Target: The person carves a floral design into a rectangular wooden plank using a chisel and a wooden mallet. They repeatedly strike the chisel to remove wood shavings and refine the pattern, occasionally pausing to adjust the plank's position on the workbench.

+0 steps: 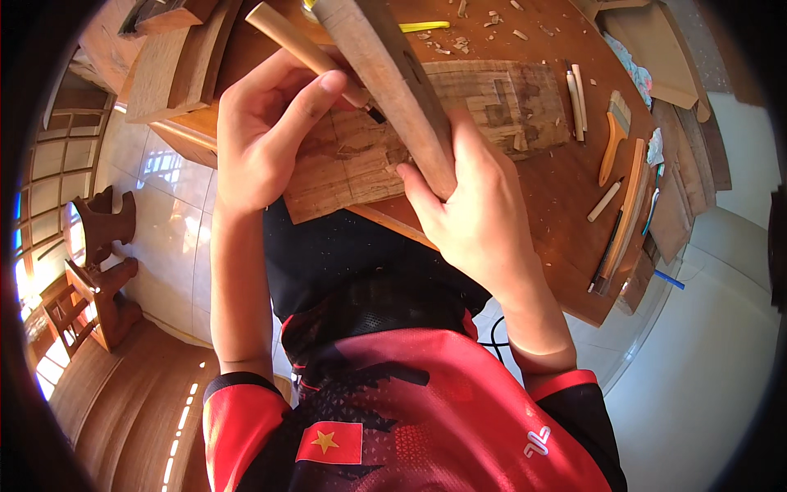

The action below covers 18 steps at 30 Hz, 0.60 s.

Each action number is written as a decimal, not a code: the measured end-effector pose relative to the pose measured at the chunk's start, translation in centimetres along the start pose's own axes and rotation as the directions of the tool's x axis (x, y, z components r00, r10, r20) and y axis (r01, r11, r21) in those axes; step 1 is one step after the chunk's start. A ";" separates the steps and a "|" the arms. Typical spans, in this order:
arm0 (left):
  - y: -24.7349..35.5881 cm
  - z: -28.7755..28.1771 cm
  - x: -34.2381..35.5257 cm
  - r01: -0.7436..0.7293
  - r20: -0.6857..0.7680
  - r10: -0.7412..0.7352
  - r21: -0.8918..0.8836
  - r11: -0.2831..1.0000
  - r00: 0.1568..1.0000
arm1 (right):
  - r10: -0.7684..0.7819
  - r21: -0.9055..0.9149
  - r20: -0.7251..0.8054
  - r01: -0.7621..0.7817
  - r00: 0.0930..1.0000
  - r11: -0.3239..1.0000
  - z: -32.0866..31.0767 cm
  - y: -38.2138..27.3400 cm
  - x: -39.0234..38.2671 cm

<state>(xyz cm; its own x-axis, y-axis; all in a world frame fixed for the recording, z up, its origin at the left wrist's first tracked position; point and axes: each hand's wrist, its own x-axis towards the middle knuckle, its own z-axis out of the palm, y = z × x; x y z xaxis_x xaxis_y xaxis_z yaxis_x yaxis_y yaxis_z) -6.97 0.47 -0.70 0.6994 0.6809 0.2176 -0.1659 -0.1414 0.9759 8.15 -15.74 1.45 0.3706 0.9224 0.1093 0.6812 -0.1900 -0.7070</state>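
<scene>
My left hand grips a chisel with a pale wooden handle; its dark tip rests on a flat carved wooden panel lying on the brown table. My right hand is closed around the handle of a long wooden mallet, which slants up and left over the chisel. The panel shows rough cut recesses and splintered grain near the chisel tip.
Wood chips scatter at the table's far side beside a yellow pencil. To the right lie a paintbrush, two pale sticks and several long tools along the edge. Wooden blocks stack at left. Carved wooden stands sit on the tiled floor.
</scene>
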 end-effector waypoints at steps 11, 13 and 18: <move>0.3 0.6 0.0 0.042 -0.035 -0.041 0.022 0.999 0.999 | 0.056 0.000 0.012 -0.056 0.998 0.998 -0.6 0.1 -0.5; 0.0 0.7 0.1 0.031 -0.028 -0.031 0.003 1.000 0.999 | 0.023 -0.010 -0.032 -0.023 0.999 1.000 -1.1 0.8 -0.8; 0.1 0.5 0.0 0.029 -0.014 -0.028 0.031 0.999 1.000 | 0.148 -0.033 -0.231 -0.160 0.961 0.986 -3.5 3.5 -1.4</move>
<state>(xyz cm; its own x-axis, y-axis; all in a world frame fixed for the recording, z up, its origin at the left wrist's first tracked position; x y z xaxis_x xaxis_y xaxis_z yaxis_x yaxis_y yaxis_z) -6.59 0.09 -0.59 0.6942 0.6944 0.1897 -0.1244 -0.1438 0.9817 12.25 -18.87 1.29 0.6035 0.7808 0.1617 0.6337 -0.3465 -0.6917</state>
